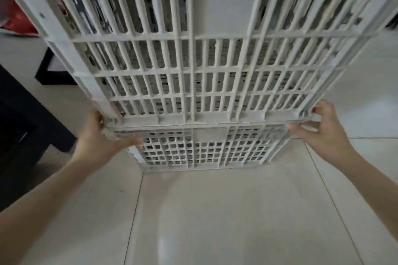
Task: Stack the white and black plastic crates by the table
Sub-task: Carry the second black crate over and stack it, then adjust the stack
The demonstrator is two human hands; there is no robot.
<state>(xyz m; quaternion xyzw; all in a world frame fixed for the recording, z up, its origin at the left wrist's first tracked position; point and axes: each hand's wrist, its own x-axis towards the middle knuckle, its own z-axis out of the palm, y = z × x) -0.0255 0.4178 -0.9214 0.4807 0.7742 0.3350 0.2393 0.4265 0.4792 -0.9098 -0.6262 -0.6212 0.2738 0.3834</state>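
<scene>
Two bare forearms seen from above, no sleeves worn within the frame, left hand (pixel 98 135) and right hand (pixel 323 129) ungloved, short trimmed nails, fingers unadorned, wrists left uncovered

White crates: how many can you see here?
2. The upper crate fills the top of the view, held by both hands; the lower crate sits under it on the floor. Others may be hidden behind.
</scene>
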